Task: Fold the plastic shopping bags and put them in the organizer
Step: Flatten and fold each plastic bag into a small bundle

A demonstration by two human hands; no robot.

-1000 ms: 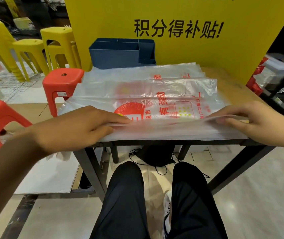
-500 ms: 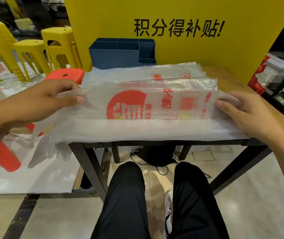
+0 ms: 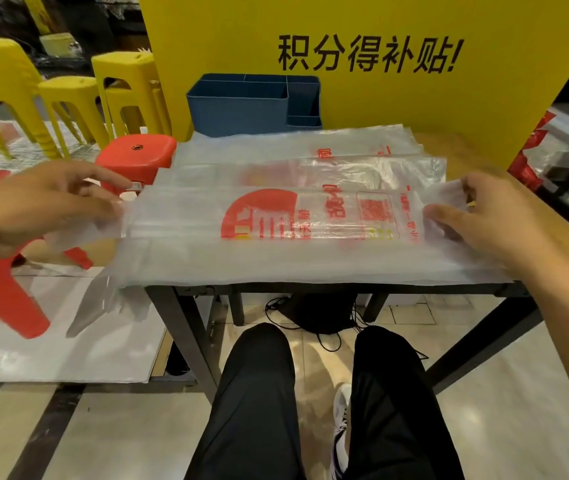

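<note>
Since a second ago the folded bag (image 3: 310, 216) has been lifted off the near edge, and the left hand (image 3: 44, 206) and right hand (image 3: 494, 216) pinch its ends. It is a clear, red-printed strip above the bag pile (image 3: 310, 261); the blue organizer (image 3: 241, 105) stands at the worktop's (image 3: 560, 237) far edge.

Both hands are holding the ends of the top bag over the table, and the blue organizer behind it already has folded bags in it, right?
Not quite. The left hand and right hand do hold the ends of the top bag over the table, but the head view shows no bags in the visible compartments of the blue organizer.
</note>
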